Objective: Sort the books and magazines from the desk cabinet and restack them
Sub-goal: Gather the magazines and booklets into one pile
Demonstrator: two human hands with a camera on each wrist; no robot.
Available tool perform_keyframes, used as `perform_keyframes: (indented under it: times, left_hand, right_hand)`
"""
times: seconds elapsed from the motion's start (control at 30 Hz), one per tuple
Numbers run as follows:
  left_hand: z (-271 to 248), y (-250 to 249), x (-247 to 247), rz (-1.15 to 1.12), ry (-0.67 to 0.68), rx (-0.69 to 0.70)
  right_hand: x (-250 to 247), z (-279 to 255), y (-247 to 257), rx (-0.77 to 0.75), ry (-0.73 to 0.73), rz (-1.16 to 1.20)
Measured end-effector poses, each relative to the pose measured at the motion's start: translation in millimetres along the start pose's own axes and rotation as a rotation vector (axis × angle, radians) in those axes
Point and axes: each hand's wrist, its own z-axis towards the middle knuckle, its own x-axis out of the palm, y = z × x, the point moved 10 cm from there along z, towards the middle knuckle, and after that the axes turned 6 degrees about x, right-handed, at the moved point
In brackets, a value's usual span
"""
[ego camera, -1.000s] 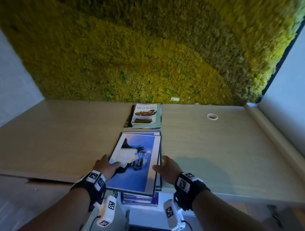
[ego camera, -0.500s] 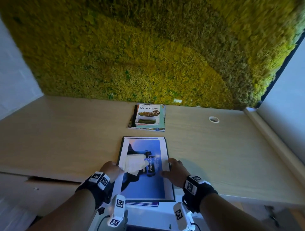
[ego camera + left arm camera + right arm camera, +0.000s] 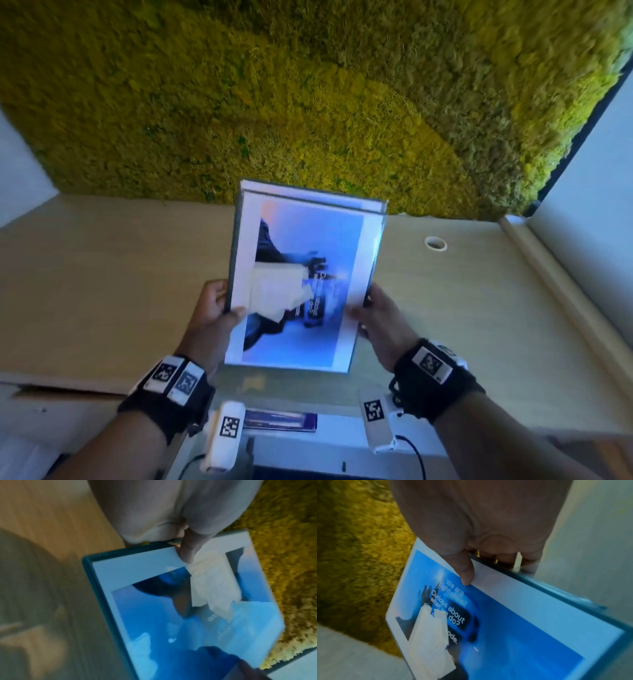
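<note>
I hold a small stack with a blue-and-white magazine (image 3: 301,284) on top, lifted off the desk (image 3: 102,291) and tilted up toward me. A dark-edged book lies under the magazine. My left hand (image 3: 215,308) grips the stack's left edge, thumb on the cover (image 3: 187,553). My right hand (image 3: 373,315) grips the right edge, thumb on the white border (image 3: 465,572) and fingers behind. In the right wrist view the cover (image 3: 505,622) shows white text on blue. The raised stack hides the far pile of books.
A purple book (image 3: 281,419) lies below the desk's near edge, between my wrists. A moss wall (image 3: 308,96) backs the desk. A white cable hole (image 3: 435,243) sits at the back right. A raised ledge (image 3: 565,294) runs along the right side.
Both hands have taken the stack by its edges and lifted it off the desk, tilting it up. It now covers the far pile with the "Meat Dishes" book.
</note>
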Motion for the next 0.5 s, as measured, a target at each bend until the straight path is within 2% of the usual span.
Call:
perform_keyframes:
  times: [0.07,0.13,0.3,0.4,0.5]
  left_hand:
    - [-0.3,-18.1,8.2,0.014,0.034,0.112]
    - [-10.8,-17.4,13.9,0.037,0.064,0.147]
    - [-38.0,30.3,16.8,0.065,0.065,0.069]
    - [-48.4,35.8,22.0,0.084,0.053,0.006]
    - [-74.1,26.1,37.2,0.086,0.121,0.054]
  right_hand:
    - [-1.6,-10.0,26.8,-0.122,0.014,-0.003]
    - [-6.7,-17.5,24.9,-0.161,-0.011,-0.036]
    - [-13.4,-38.3,-24.8,-0.108,-0.129,-0.129]
    - [-10.9,-57.1,-27.7,-0.076,-0.162,-0.118]
    - [-25.6,-88.7,-32.7,-0.070,-0.212,-0.136]
